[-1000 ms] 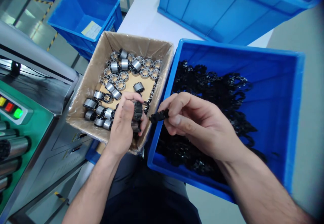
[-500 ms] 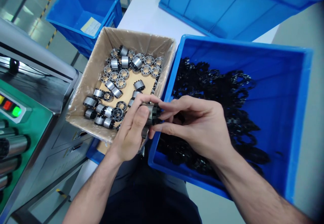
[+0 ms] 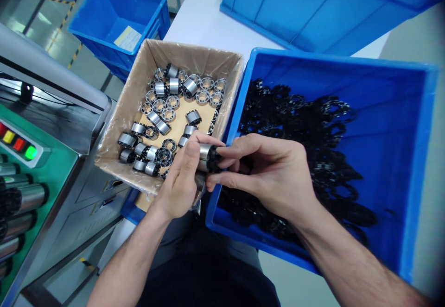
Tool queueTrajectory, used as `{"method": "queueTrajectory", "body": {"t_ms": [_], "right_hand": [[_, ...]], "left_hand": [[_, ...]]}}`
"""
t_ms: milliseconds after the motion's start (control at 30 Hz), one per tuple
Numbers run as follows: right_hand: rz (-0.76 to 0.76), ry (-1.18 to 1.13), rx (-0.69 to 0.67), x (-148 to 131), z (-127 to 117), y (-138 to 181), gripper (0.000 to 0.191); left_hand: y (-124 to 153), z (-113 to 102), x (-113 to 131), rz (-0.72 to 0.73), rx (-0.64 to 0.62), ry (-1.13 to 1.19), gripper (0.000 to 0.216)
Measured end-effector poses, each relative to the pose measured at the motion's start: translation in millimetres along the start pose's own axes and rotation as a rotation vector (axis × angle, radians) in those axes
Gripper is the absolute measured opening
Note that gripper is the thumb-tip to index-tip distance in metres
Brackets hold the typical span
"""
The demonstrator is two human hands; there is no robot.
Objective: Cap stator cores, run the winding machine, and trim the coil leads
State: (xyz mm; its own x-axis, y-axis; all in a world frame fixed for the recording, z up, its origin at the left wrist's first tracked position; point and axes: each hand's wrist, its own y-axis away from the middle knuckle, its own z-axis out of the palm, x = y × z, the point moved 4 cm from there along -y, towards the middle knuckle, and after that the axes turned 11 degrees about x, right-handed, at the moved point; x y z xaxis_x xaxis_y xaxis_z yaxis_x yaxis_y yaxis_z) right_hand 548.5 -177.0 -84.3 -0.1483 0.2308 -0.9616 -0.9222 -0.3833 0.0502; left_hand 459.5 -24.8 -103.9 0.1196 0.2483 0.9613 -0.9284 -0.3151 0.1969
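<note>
My left hand [image 3: 184, 172] is closed around a silver metal motor core [image 3: 205, 155], a short cylinder with its thumb along the top. A black toothed plastic end piece [image 3: 213, 158] sits on the core's right end. Pinching at that end piece are the thumb and fingers of my right hand [image 3: 274, 168]. The fingers partly hide it, and whether it is fully seated I cannot tell. Both hands are over the gap between a plastic-lined cardboard box [image 3: 128, 84] of similar cores and a blue bin [image 3: 413, 168] holding a heap of black plastic end pieces [image 3: 313, 131].
At the left stands a machine with a green top [image 3: 57, 159], lit buttons [image 3: 21, 145] and several larger metal cylinders [image 3: 29, 198]. Another blue bin [image 3: 114, 10] with a paper slip [image 3: 128, 38] is beyond the box. A large blue bin [image 3: 295, 10] stands on the white table [image 3: 194, 15].
The view has shifted slightly, so the surroundings sit a little farther right. My left thumb has drawn back left along the core, showing more metal. Both hands keep their hold.
</note>
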Motion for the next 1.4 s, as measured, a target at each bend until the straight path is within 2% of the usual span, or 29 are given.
{"method": "queueTrajectory", "body": {"t_ms": [300, 400, 467, 533, 600, 667, 700, 767, 833, 900, 1000, 1133, 1233, 1400], "right_hand": [[-0.056, 0.102, 0.021, -1, 3, 3, 0.034], [-0.140, 0.143, -0.007, -5, 6, 4, 0.031], [-0.217, 0.234, -0.069, -10, 0, -2, 0.027], [-0.304, 0.454, -0.054, -14, -22, -17, 0.023], [-0.353, 0.821, 0.079, -12, -57, -36, 0.027], [-0.248, 1.249, 0.171, 0, -94, -54, 0.040], [-0.143, 1.424, 0.167, 10, -109, -60, 0.048], [0.050, 1.628, 0.094, 30, -128, -65, 0.051], [0.130, 1.673, -0.001, 43, -132, -64, 0.041], [0.119, 1.667, -0.055, 47, -127, -62, 0.033], [0.106, 1.683, -0.073, 39, -118, -59, 0.031], [0.074, 1.680, 0.035, 20, -107, -61, 0.034], [0.080, 1.631, 0.141, 11, -102, -63, 0.029], [0.092, 1.544, 0.166, 10, -106, -63, 0.030]], "left_hand": [[1, 1, -3, 0.005, -0.061, -0.010, 0.053], [0, -2, 4, 0.090, -0.080, -0.081, 0.050], [-4, -10, 13, 0.182, -0.062, -0.244, 0.046], [-12, -25, 25, 0.277, 0.026, -0.540, 0.041], [-23, -41, 36, 0.334, 0.119, -0.898, 0.040], [-33, -53, 42, 0.333, 0.126, -1.196, 0.039], [-38, -57, 43, 0.317, 0.107, -1.299, 0.040], [-44, -62, 45, 0.293, 0.111, -1.387, 0.048], [-46, -66, 49, 0.296, 0.207, -1.297, 0.063], [-44, -69, 51, 0.304, 0.297, -1.053, 0.070], [-39, -66, 47, 0.228, 0.313, -0.564, 0.057], [-32, -47, 32, -0.006, 0.268, -0.051, 0.041], [-28, -27, 25, -0.091, 0.254, 0.134, 0.039], [-20, -1, 11, -0.265, 0.206, 0.319, 0.037]]}}
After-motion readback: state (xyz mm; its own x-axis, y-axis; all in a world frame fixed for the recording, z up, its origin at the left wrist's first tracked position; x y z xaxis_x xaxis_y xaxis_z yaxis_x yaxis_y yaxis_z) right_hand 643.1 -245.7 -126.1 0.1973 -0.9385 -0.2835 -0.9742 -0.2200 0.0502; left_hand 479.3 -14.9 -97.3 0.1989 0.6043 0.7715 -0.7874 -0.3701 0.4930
